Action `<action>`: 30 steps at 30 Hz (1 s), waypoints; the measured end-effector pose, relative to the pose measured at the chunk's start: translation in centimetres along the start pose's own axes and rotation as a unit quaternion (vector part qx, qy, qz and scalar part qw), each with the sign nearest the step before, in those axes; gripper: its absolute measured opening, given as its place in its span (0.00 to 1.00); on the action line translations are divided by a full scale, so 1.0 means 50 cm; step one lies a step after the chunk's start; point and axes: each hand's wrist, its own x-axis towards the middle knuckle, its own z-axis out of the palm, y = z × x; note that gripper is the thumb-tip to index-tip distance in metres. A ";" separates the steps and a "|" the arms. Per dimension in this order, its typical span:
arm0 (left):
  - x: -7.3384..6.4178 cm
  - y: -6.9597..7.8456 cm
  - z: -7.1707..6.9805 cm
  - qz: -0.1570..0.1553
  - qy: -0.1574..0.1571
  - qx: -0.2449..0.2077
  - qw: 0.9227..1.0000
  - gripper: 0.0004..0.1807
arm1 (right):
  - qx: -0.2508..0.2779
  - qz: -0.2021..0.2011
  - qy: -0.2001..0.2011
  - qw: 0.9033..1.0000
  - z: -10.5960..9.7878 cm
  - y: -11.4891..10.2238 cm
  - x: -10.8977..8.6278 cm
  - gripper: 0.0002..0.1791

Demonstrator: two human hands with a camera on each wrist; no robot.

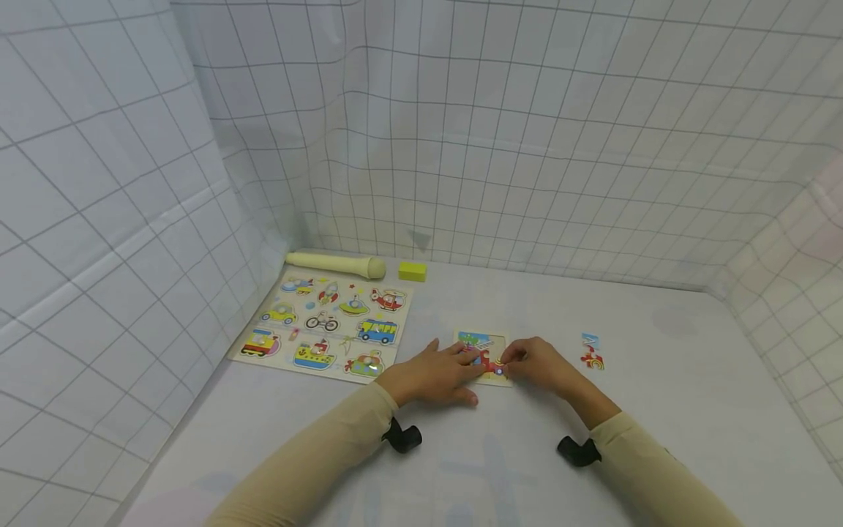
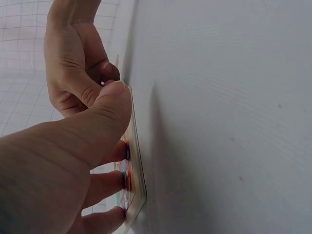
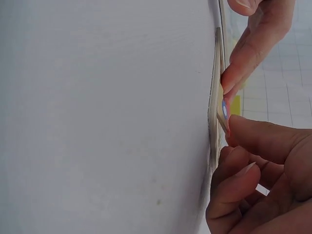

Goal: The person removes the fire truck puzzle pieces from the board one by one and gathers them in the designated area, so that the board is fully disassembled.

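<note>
A small square puzzle board (image 1: 492,380) with a colourful picture lies on the table between the hands. My left hand (image 1: 440,375) rests over its left part with fingers spread, fingertips pressing on the picture pieces. At the board's right edge, my right hand (image 1: 536,366) pinches a red puzzle piece (image 3: 225,108) with a blue-and-white round mark. In the right wrist view this piece is tilted up from the board, held at its near end by the thumb and a finger. The left fingertips come right up to its other end.
A loose puzzle piece (image 1: 592,352), blue and red, lies right of the board. To the left is a large peg puzzle (image 1: 342,338) of vehicles. Behind it lie a pale yellow microphone-shaped object (image 1: 336,263) and a yellow block (image 1: 413,271). Grid-patterned curtains (image 1: 527,146) border the table.
</note>
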 end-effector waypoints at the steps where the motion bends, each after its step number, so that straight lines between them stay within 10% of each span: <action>1: 0.000 0.000 0.000 0.000 0.000 -0.001 1.000 0.37 | 0.007 0.004 0.001 1.000 0.000 0.000 0.000 0.02; 18: 0.003 -0.002 0.000 -0.003 -0.008 0.009 1.000 0.36 | 0.115 0.022 -0.024 0.993 -0.020 0.017 -0.010 0.07; 30: 0.001 0.004 -0.002 -0.002 -0.007 0.015 1.000 0.35 | 0.101 0.017 -0.061 0.993 -0.137 0.096 -0.116 0.12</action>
